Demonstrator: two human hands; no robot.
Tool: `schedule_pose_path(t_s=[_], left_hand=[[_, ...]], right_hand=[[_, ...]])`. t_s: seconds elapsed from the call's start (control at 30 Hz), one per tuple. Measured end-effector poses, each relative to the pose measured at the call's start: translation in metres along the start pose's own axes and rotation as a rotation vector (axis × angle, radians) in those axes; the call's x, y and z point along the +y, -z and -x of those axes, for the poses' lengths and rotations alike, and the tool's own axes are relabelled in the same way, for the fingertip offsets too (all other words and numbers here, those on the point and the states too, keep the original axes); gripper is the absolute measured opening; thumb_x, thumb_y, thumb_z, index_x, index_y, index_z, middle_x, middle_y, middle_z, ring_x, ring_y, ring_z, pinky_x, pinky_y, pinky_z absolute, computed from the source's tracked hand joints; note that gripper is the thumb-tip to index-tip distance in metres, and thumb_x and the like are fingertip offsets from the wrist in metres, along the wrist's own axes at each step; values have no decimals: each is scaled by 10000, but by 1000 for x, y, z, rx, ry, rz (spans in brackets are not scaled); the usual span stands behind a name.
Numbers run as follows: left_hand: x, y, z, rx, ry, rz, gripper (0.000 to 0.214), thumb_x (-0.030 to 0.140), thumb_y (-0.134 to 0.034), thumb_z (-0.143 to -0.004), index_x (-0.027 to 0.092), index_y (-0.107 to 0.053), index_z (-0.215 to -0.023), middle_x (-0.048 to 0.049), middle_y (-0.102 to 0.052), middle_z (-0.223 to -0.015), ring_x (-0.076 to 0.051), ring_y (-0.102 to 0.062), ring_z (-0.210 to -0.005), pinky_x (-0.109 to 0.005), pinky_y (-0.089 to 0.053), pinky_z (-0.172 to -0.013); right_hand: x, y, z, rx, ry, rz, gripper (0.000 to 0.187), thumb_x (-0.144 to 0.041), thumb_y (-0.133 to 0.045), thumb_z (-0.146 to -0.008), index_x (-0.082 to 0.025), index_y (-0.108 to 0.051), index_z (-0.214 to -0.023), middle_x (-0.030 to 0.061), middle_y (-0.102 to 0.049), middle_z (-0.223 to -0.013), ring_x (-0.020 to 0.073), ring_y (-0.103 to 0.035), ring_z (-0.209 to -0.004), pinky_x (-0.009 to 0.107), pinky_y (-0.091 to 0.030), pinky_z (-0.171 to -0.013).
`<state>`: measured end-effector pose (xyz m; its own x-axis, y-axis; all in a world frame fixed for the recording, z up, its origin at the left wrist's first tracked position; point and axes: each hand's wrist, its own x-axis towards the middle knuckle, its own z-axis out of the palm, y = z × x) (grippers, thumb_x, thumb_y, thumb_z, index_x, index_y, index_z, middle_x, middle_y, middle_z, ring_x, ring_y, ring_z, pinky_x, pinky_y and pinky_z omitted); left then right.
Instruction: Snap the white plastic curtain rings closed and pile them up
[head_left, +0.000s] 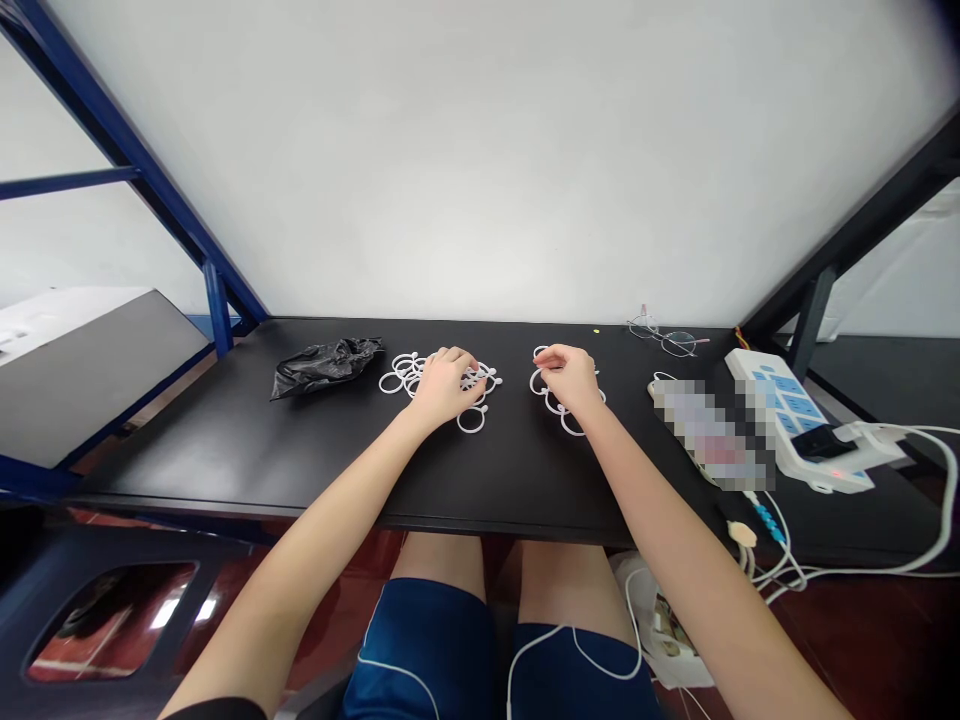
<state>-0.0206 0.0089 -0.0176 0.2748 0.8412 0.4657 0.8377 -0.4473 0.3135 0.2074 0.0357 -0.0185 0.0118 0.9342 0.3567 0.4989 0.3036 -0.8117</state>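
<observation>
Two heaps of white plastic rings lie on a black table (247, 440). My left hand (444, 385) rests palm down on the left heap (401, 377), fingers curled over the rings. My right hand (570, 375) sits on the right heap (564, 410), its thumb and fingertips pinched together on a white ring. Parts of both heaps are hidden under my hands.
A crumpled black plastic bag (326, 364) lies left of the rings. Spectacles (667, 338) lie at the back right. A white power strip (799, 425) with cables and a blurred object (712, 435) sit on the right. A white wall stands behind; blue frame bars (135, 160) rise left.
</observation>
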Motion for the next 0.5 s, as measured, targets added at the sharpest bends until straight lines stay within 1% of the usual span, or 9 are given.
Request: schedule_pose_path(t_s=[0.1, 0.17, 0.3, 0.43, 0.5], left_hand=[[2, 1, 0, 16, -18, 32, 153, 332, -591, -836, 209, -616, -922, -58, -655, -1038, -240, -561, -979, -403, -415, -897], [5, 3, 0, 18, -45, 55, 154, 320, -584, -846, 210, -617, -948, -57, -654, -1054, -237, -560, -995, -402, -408, -907], [11, 6, 1, 12, -132, 96, 174, 302, -565, -870, 214, -613, -1012, -55, -651, -1077, -231, -557, -1013, -404, -401, -925], [15, 6, 3, -18, -256, 145, 258, 313, -564, -885, 216, -604, -1121, -74, -642, -1133, -233, -567, -1032, -400, -415, -925], [17, 5, 3, -33, -322, 170, 277, 324, -567, -892, 214, -606, -1143, -79, -645, -1136, -224, -580, -1019, -387, -423, -909]], right_hand=[[-2, -2, -1, -18, -21, -215, 125, -104, -607, -637, -166, -666, -729, 53, -722, -778, 210, -710, -794, 351, -565, -793], [-6, -2, 0, -51, -52, -357, 104, -161, -686, -627, -170, -662, -728, 54, -724, -779, 212, -711, -810, 369, -561, -834], [-18, -1, 4, -120, -166, -512, 224, -213, -807, -544, -174, -668, -715, 64, -735, -797, 219, -709, -829, 402, -542, -894], [-26, 0, 8, -183, -270, -629, 298, -225, -854, -496, -176, -679, -733, 67, -744, -847, 222, -706, -878, 398, -533, -911], [-29, -1, 9, -216, -306, -682, 317, -221, -866, -481, -177, -678, -733, 63, -745, -847, 223, -704, -884, 396, -535, -903]])
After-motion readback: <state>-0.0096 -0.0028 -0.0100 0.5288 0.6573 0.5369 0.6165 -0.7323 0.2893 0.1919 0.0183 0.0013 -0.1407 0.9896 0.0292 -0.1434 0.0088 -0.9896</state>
